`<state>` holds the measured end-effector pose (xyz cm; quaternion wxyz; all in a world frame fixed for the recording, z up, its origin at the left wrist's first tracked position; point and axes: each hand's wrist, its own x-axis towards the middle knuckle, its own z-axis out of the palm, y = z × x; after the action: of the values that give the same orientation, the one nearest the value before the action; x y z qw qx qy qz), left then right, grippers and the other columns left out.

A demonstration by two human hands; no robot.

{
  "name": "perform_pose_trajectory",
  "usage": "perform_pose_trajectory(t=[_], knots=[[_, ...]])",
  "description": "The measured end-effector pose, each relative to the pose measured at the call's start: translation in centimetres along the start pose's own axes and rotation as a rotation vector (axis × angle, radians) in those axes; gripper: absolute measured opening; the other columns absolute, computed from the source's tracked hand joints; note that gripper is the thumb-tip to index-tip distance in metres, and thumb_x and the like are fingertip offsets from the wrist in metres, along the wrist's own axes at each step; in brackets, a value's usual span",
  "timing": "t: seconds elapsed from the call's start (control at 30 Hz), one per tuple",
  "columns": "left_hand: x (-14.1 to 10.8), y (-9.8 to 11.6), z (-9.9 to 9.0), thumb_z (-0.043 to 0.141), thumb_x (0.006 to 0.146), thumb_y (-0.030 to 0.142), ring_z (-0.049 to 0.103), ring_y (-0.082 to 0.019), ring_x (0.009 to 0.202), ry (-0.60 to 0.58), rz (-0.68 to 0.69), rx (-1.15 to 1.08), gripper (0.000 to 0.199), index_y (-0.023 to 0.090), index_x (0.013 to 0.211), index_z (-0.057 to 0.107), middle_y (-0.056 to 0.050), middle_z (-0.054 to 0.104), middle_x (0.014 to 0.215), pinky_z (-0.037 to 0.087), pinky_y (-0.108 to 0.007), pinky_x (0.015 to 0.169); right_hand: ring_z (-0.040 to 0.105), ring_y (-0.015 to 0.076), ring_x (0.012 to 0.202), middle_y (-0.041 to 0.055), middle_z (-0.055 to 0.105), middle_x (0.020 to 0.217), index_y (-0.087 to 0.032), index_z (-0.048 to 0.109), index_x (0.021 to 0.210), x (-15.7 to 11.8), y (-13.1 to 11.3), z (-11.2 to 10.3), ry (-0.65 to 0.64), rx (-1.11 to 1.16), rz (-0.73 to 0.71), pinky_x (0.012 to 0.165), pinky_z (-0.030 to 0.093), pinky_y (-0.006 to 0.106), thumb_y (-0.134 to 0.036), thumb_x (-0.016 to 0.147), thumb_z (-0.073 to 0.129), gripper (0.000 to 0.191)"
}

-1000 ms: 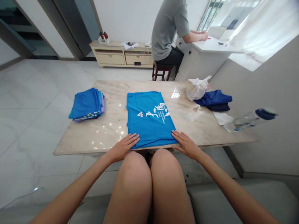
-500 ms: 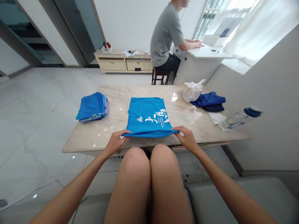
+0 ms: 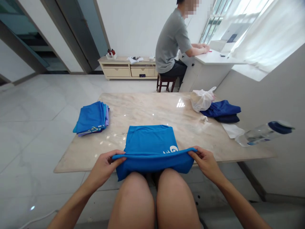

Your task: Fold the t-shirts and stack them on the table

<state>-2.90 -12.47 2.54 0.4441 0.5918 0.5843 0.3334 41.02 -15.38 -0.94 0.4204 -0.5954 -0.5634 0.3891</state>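
A blue T-shirt (image 3: 150, 138) with white print lies partly on the marble table (image 3: 143, 105), its near part pulled over the front edge above my knees. My left hand (image 3: 107, 163) pinches the raised fold at its left end between thumb and fingers. At the right end, my right hand (image 3: 203, 159) grips the same fold, also closed. Between the hands the cloth is stretched, and its lower part hangs down against my knees. Most of the white lettering is hidden by the fold.
A stack of folded clothes (image 3: 92, 117) sits at the table's left. On the right are a white plastic bag (image 3: 202, 100), dark blue clothing (image 3: 222, 109), a paper sheet (image 3: 232, 129) and a water bottle (image 3: 264, 133). Beyond, a person (image 3: 170, 41) sits at a white desk (image 3: 214, 58).
Both hands have drawn the T-shirt towards me, off the front edge, and moved farther apart. Most of its print has gone out of sight. My view has shifted slightly.
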Motion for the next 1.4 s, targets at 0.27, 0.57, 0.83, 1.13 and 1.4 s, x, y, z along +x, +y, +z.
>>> perform_pose_trajectory(t=[0.27,0.57,0.83,1.13,1.4], knots=[[10.5,-3.1,2.2,0.087,0.072,0.080,0.078,-0.028,0.088,0.112,-0.096,-0.094,0.067,0.019,0.100,0.086,-0.009,0.086,0.098,0.064,-0.035,0.073,0.063,0.0187,0.061,0.0026,0.073,0.069,-0.020,0.079,0.091,9.3,3.5,3.9,0.115,-0.010,0.116,0.053,0.048,0.028,-0.082,0.088,0.076,0.062],[16.0,-7.5,4.0,0.090,0.071,0.074,0.080,-0.032,0.104,0.140,-0.107,-0.119,0.069,0.015,0.107,0.081,-0.012,0.086,0.110,0.066,-0.043,0.095,0.077,0.0286,0.078,0.0103,0.084,0.083,-0.016,0.084,0.105,14.2,6.8,6.1,0.144,-0.180,0.119,0.065,0.057,0.034,-0.071,0.087,0.080,0.057],[15.1,-4.5,6.3,0.064,0.105,0.046,0.066,-0.033,0.144,0.280,0.230,0.457,0.058,0.019,0.155,0.060,-0.017,0.069,0.155,0.052,-0.054,0.124,0.074,0.0333,0.119,0.0173,0.080,0.127,-0.016,0.069,0.144,13.9,4.2,7.0,0.259,-0.723,-0.143,0.105,0.058,0.050,-0.047,0.113,0.050,0.048],[10.9,-7.8,11.1,0.037,0.116,0.049,0.030,-0.033,0.173,0.038,0.333,0.873,0.067,0.021,0.176,0.038,-0.012,0.034,0.184,0.017,-0.064,0.142,0.022,0.0308,0.174,0.0121,0.028,0.186,-0.019,0.035,0.179,13.4,8.1,10.2,-0.115,-0.885,-0.245,0.141,0.017,0.059,-0.050,0.118,0.034,0.068],[8.2,-9.4,7.4,0.036,0.115,0.040,0.044,-0.034,0.165,0.125,0.316,0.795,0.059,0.013,0.165,0.051,-0.020,0.048,0.176,0.035,-0.059,0.136,0.026,0.0309,0.173,0.0138,0.031,0.185,-0.019,0.034,0.179,8.0,7.2,9.1,-0.004,-0.836,-0.262,0.139,0.025,0.059,-0.044,0.119,0.029,0.065]])
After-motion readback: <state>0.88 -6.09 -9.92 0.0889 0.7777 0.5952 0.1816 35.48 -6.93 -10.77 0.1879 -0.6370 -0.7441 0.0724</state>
